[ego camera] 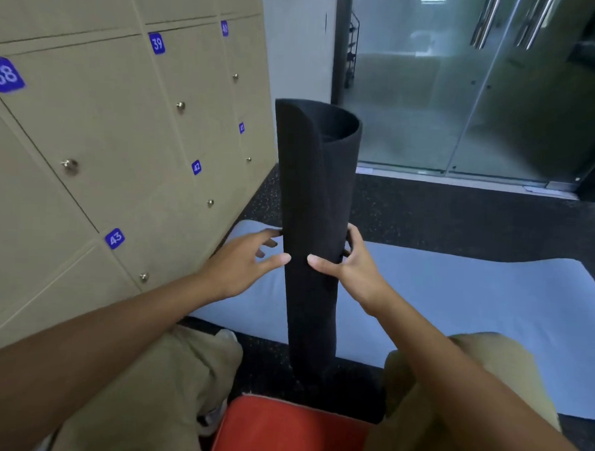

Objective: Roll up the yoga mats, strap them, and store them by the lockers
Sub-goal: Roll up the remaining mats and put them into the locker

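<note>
Both our hands reach forward: left hand (250, 257) touches the upright black rolled mat (313, 226) with spread, relaxed fingers, right hand (345, 261) wraps and grips its other side.

The person wears khaki trousers (138, 399), loose and creased over both legs. Both forearms are bare, with no sleeves, watch or rings showing on left hand (243, 260) or right hand (352, 265).
</note>
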`<action>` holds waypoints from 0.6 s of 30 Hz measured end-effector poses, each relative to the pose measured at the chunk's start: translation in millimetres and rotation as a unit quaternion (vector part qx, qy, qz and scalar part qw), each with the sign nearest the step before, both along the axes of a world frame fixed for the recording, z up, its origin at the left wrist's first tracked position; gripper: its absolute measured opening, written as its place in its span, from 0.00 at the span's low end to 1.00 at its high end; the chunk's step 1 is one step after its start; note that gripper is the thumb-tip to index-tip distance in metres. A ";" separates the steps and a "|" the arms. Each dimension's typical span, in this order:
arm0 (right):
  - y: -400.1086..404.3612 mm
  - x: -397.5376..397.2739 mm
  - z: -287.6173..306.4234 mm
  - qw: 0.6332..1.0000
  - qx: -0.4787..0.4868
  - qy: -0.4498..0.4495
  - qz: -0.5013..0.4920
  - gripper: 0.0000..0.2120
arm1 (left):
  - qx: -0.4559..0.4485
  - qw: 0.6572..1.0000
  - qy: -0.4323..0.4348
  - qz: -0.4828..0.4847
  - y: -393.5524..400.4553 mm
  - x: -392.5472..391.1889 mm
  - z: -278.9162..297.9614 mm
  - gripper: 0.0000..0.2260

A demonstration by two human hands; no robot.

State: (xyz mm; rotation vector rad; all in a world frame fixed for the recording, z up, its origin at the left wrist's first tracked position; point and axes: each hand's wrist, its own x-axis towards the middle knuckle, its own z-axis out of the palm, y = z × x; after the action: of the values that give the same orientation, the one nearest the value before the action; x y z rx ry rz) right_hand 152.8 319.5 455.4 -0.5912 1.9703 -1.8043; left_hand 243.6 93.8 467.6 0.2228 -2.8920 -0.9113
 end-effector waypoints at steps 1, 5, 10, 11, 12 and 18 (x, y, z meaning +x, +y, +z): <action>2.2 4.2 -8.8 1.000 0.007 -0.009 0.011 0.38 | 0.005 1.000 0.010 0.001 0.5 6.0 -2.3 0.39; 10.5 19.0 -46.4 0.997 0.041 -0.037 0.059 0.35 | 0.037 0.991 0.131 0.016 0.5 18.0 19.5 0.45; 17.7 24.9 -80.1 0.988 0.090 -0.043 0.118 0.35 | -0.034 0.981 0.172 -0.085 10.6 10.3 87.1 0.45; 18.9 23.6 -83.8 0.987 0.095 -0.041 0.125 0.35 | -0.069 0.980 0.145 -0.116 12.8 4.7 94.4 0.44; 19.8 21.6 -87.2 0.986 0.098 -0.039 0.130 0.36 | -0.096 0.978 0.115 -0.146 14.0 -1.7 97.8 0.42; 20.7 6.0 -93.7 0.984 0.099 -0.048 0.141 0.36 | -0.138 0.975 0.018 -0.174 17.4 -23.5 95.3 0.33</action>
State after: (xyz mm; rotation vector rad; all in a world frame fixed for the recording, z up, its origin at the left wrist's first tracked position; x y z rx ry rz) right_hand 158.8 340.2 361.7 -0.6678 1.8649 -1.4227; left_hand 220.1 111.2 562.9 -0.3290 -3.0300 -0.5274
